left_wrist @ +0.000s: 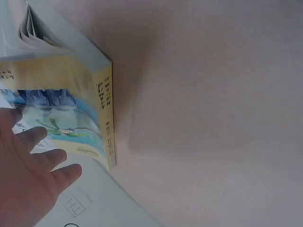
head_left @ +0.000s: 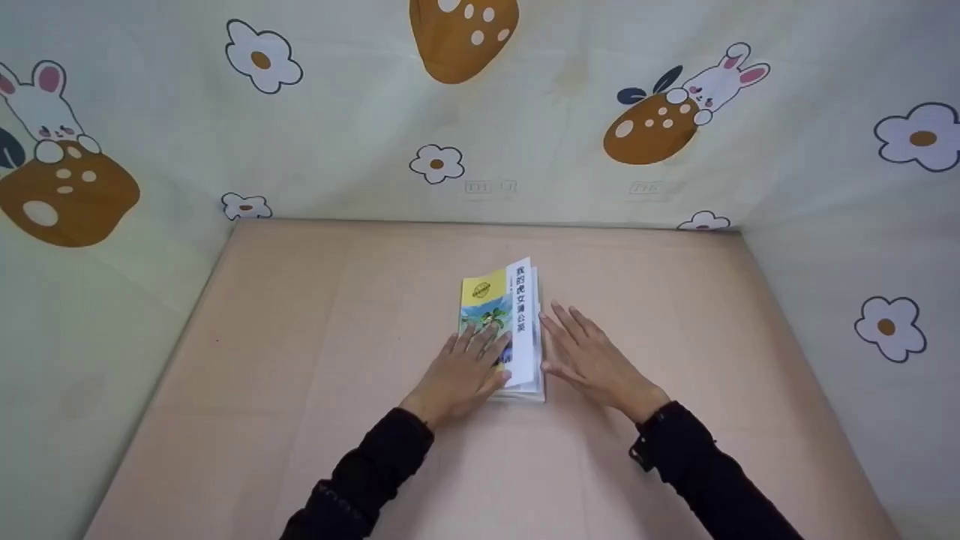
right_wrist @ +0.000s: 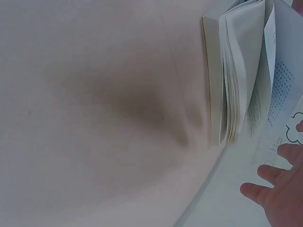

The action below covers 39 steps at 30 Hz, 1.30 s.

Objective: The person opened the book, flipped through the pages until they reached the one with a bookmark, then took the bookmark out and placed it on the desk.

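Observation:
A thick paperback book (head_left: 523,337) lies on the pink-covered table, its yellow, blue and white front cover partly lifted on the right side. My left hand (head_left: 463,371) rests on the cover with its fingers spread, hiding part of the picture. Beside the book's right edge is my right hand (head_left: 596,364), fingers extended, fingertips right at the open page edge. In the left wrist view the book's yellow spine (left_wrist: 107,118) faces the camera. Slightly fanned pages (right_wrist: 236,80) show under the raised cover in the right wrist view.
The table (head_left: 315,315) has a pale pink covering. Light fabric walls (head_left: 337,150) printed with rabbits, brown fruit and flowers stand at the back and on both sides. Black sleeves (head_left: 367,472) cover both forearms.

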Available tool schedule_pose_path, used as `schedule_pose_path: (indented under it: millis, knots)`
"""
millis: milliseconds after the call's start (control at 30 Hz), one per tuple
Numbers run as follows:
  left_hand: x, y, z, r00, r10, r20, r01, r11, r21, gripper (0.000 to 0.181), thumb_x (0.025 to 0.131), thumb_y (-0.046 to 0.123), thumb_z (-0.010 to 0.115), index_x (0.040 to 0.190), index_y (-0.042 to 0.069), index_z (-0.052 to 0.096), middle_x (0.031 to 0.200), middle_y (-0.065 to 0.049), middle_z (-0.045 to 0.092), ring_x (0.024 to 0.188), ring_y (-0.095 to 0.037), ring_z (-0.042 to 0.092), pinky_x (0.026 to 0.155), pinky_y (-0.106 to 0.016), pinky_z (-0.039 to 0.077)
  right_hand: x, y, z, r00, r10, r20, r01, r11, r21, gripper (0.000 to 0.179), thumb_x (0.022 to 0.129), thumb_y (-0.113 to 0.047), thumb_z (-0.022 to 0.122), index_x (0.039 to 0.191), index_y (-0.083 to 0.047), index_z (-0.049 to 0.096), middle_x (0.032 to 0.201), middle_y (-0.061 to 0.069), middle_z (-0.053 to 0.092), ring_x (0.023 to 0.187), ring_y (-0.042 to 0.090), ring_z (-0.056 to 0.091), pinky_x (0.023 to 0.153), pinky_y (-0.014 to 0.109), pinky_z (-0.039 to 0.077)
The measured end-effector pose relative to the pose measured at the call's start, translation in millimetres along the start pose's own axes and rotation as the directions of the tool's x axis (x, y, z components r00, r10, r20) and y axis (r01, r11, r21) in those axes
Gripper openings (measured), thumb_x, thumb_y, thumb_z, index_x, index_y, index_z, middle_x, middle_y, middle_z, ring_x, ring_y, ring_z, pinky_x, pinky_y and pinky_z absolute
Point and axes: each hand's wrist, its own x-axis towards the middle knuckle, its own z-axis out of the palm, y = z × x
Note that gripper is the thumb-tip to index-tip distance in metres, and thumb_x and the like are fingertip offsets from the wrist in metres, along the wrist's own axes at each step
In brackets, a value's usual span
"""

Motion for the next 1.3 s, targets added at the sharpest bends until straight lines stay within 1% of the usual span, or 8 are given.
schedule_pose_path:
  millis: [200,400,667,833,900,1000,1133,1300]
  knots:
    - [2.2,5.0,18.6,1.0,0.012,-0.027,-0.013,1.0,-0.022,0.06,0.098,0.05,0.027,0.149,0.018,0.023,0.155,-0.009,0.021,0.141,-0.035,0.018,0.113,-0.049,0.021,-3.0,-2.0,19.2,1.0,-0.017,0.002,0.017,0.998,0.057,0.07,0.095,-0.046,0.044,0.147,-0.006,0.024,0.153,0.019,0.021,0.14,0.036,0.023,0.113,0.047,0.022]
    - [1.6,8.8,27.8,0.999,0.007,-0.037,-0.008,0.999,-0.031,0.058,0.098,0.048,0.03,0.148,0.018,0.025,0.155,-0.01,0.021,0.141,-0.036,0.018,0.113,-0.048,0.023,-7.9,-3.9,33.3,0.998,0.031,0.059,-0.038,0.993,0.113,0.071,0.093,-0.052,0.044,0.148,-0.013,0.024,0.155,0.016,0.017,0.138,0.039,0.023,0.11,0.052,0.027]
    - [1.2,13.6,33.2,0.998,0.009,-0.069,-0.002,0.996,0.091,0.058,0.097,0.047,0.037,0.146,0.017,0.031,0.152,-0.012,0.027,0.139,-0.038,0.023,0.111,-0.049,0.027,-9.3,1.6,43.5,0.996,-0.003,0.091,-0.012,0.987,0.159,0.074,0.088,-0.049,0.056,0.146,-0.011,0.031,0.154,0.02,0.016,0.139,0.039,0.021,0.112,0.052,0.022]
    - [2.2,16.1,33.2,0.999,-0.014,-0.049,0.021,0.991,0.133,0.058,0.097,0.047,0.037,0.147,0.018,0.031,0.153,-0.011,0.026,0.14,-0.036,0.021,0.112,-0.048,0.025,-6.5,7.3,46.8,0.991,0.032,0.129,-0.067,0.961,0.27,0.076,0.083,-0.049,0.062,0.145,-0.015,0.034,0.156,0.015,0.012,0.141,0.04,0.015,0.113,0.053,0.016]
    - [2.2,16.5,32.8,0.999,-0.029,-0.026,0.032,0.994,0.109,0.058,0.098,0.046,0.036,0.147,0.018,0.028,0.154,-0.011,0.023,0.141,-0.036,0.018,0.114,-0.048,0.021,-4.7,9.3,47.8,0.988,0.044,0.146,-0.09,0.942,0.325,0.077,0.082,-0.05,0.063,0.145,-0.016,0.034,0.157,0.012,0.011,0.141,0.041,0.011,0.113,0.055,0.012]
    - [2.8,17.2,32.3,0.999,-0.044,0.012,0.044,0.999,0.027,0.057,0.098,0.044,0.035,0.148,0.017,0.026,0.156,-0.01,0.018,0.143,-0.035,0.011,0.115,-0.049,0.015,-3.7,12.8,50.0,0.986,0.041,0.161,-0.104,0.909,0.404,0.077,0.081,-0.047,0.065,0.144,-0.014,0.036,0.157,0.01,0.01,0.142,0.042,0.006,0.112,0.06,0.005]
    - [3.8,15.8,33.2,0.997,-0.062,0.052,0.066,0.995,-0.077,0.058,0.099,0.044,0.033,0.149,0.018,0.022,0.157,-0.009,0.011,0.144,-0.035,0.003,0.116,-0.049,0.008,-1.9,14.4,50.6,0.983,0.03,0.179,-0.115,0.867,0.485,0.073,0.082,-0.041,0.066,0.142,-0.011,0.038,0.157,0.01,0.01,0.141,0.043,0.0,0.109,0.064,-0.003]
    - [4.2,13.8,35.8,0.995,-0.075,0.063,0.081,0.99,-0.114,0.059,0.099,0.045,0.032,0.15,0.019,0.02,0.158,-0.009,0.008,0.144,-0.033,-0.001,0.116,-0.049,0.004,-0.6,11.4,48.9,0.983,0.04,0.179,-0.128,0.847,0.516,0.069,0.082,-0.037,0.067,0.14,-0.009,0.04,0.157,0.011,0.012,0.141,0.044,-0.001,0.108,0.065,-0.006]
